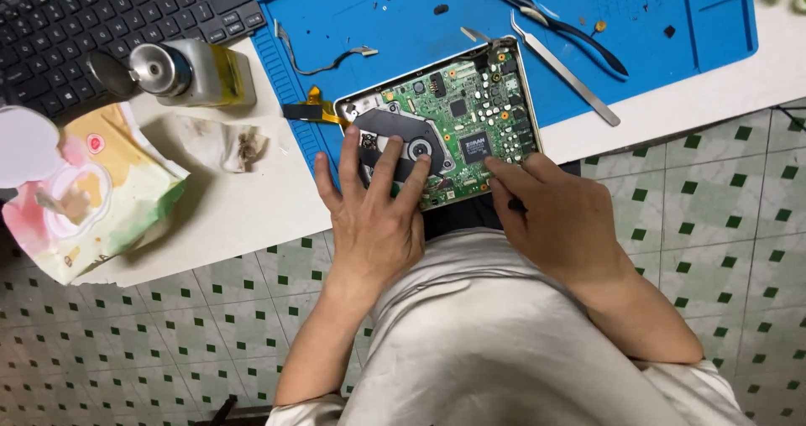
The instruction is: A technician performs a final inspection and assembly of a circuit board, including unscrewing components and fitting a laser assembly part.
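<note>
An opened device with a green circuit board [470, 111] and a dark disc-drive mechanism [403, 136] lies at the table's front edge, partly on a blue work mat [403, 15]. My left hand [374, 212] lies flat on the drive mechanism with its fingers spread, pressing on it. At the board's near right corner my right hand [558, 216] touches the board with its fingertips; something dark shows under its fingers, but I cannot tell what. An orange flex cable [312, 107] sticks out at the device's left.
Tweezers [567, 73] and black-handled pliers [554, 19] lie on the mat behind the device. To the left are a metal-capped bottle [189, 72], a crumpled tissue [222, 145], a wet-wipe pack [84, 195] and a black keyboard [109, 23]. Green-patterned tiled floor lies below.
</note>
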